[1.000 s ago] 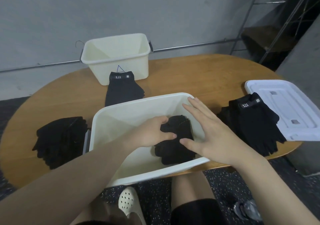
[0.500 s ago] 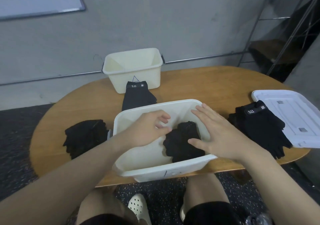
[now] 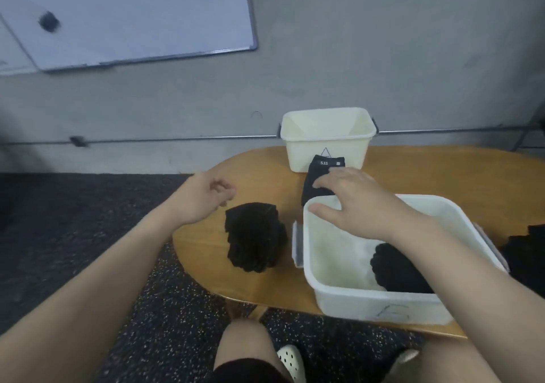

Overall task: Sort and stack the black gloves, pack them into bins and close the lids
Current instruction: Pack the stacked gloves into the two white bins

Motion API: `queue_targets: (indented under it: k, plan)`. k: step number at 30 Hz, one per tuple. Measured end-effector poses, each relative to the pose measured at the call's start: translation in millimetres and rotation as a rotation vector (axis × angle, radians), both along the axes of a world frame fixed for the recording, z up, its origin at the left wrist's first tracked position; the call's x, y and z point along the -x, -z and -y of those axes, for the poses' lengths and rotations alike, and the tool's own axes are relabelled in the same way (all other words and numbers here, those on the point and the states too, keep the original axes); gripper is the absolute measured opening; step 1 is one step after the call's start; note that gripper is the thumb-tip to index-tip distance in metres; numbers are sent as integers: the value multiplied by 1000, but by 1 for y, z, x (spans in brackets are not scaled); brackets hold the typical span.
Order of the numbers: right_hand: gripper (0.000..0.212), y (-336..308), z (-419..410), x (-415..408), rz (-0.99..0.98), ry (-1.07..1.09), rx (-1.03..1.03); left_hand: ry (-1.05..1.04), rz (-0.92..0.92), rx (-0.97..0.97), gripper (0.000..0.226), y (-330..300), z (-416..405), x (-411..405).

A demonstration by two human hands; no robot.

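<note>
Our left hand [image 3: 203, 197] is out of the near bin [image 3: 380, 300] now; half a second ago it rested inside, on the gloves there. It hangs over the left end of the tabletop [image 3: 206, 244], just up and left of the loose glove pile [image 3: 255, 236], fingers loosely curled, its grip holding nothing. Our right hand [image 3: 354, 197] has also left those gloves. It reaches over the bin's far left corner, fingers spread and fairly straight, fingertips on the tagged glove stack [image 3: 320, 176] that lies between the two bins. The thumb points toward the near bin's rim; we cannot tell whether it touches. That grip is apart, closed on nothing.

The packed gloves [image 3: 395, 267] sit in the right part of the near bin, partly hidden by our right forearm. The far bin [image 3: 327, 138] stands at the back edge of the tabletop, right behind the tagged stack. A further dark glove heap [image 3: 528, 247] shows at the right edge of the view.

The view has swung left since the earlier frame: the white lid is out of sight, and a whiteboard [image 3: 132, 17] on the wall now fills the upper left.
</note>
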State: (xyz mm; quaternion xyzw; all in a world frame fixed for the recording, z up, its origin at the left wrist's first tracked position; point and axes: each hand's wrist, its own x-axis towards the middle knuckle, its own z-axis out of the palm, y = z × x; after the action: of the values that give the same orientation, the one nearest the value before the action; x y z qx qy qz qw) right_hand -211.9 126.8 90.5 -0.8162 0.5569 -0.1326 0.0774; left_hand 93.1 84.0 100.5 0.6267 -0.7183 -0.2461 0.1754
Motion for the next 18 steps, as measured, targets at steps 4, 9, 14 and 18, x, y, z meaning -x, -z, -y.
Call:
queue_targets:
  k: [4, 9, 14, 18]
  plan:
    - [54, 0, 24, -44, -1, -88, -109, -7, 43, 33, 14, 21, 11, -20]
    - [52, 18, 61, -74, -25, -90, -245, 59, 67, -65, 34, 50, 37, -22]
    - [60, 34, 100, -95, -77, -120, -348, 219, 191, -185, 58, 68, 68, -23]
    - [70, 45, 125, -105, -85, -126, -442, 280, 124, -255, 56, 73, 86, -26]
